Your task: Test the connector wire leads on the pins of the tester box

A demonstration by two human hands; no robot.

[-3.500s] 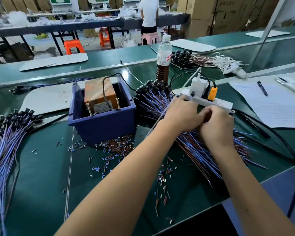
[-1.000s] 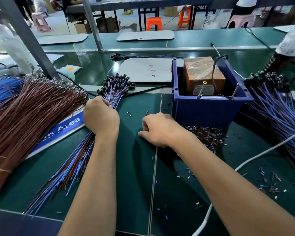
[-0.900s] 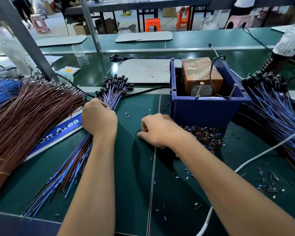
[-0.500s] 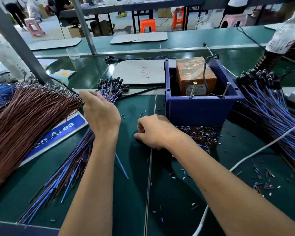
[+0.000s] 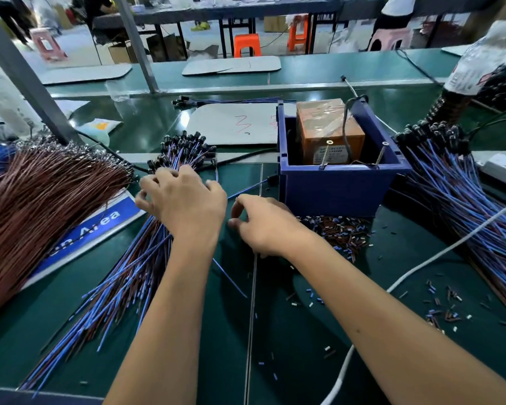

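The left hand (image 5: 184, 201) is laid over a fanned bundle of blue and brown leads (image 5: 129, 276) on the green counter (image 5: 289, 331), its fingers curled into the wires just behind their black connector ends. The right hand (image 5: 263, 226) is rested just beside it, fingers loosely bent; whether a wire is pinched cannot be told. The blue tester box (image 5: 336, 185) is set just beyond the right hand, two pins raised at its front rim

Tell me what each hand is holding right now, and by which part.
The left hand rests, fingers curled, on the bundle of blue and brown connector wires just behind the black connector ends; a firm grip cannot be told. The right hand seems to hold nothing.
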